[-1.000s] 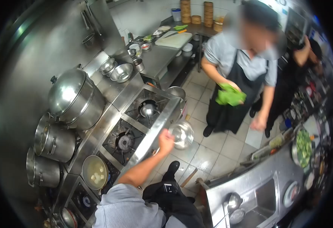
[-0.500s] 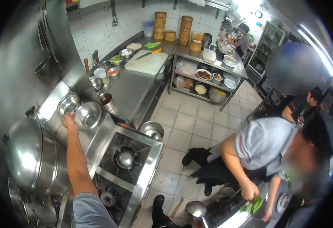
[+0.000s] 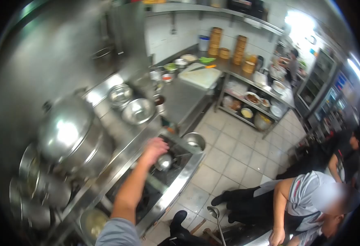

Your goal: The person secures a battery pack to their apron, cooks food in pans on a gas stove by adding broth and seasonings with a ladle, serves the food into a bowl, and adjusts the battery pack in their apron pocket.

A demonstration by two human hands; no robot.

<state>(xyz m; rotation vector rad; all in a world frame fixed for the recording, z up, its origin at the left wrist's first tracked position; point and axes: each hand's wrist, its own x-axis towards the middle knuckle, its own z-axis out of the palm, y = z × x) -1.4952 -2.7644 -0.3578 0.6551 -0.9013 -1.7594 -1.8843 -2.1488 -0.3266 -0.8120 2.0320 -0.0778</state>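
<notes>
My left hand (image 3: 155,150) reaches over the stove (image 3: 180,178), blurred by motion. Its fingers look loosely apart, and I see nothing in them. Just below and right of it, a round metal dome-shaped piece (image 3: 164,162) sits at the back burner. Two steel bowls, a smaller one (image 3: 120,94) and a larger one (image 3: 138,111), rest side by side on the ledge behind the stove, apart from the hand. My right hand is out of view. A ladle (image 3: 213,211) shows at the bottom, its handle running out of the frame.
A large lidded steel pot (image 3: 67,133) stands at left. A steel basin (image 3: 194,142) is beyond the stove's corner. The back counter holds a cutting board (image 3: 200,76) with an orange-handled knife and small containers. A co-worker (image 3: 299,197) bends over at right.
My left hand has let go of the smaller steel bowl and drawn back over the stove. The view has shifted, and the co-worker's hands have dropped lower in the frame.
</notes>
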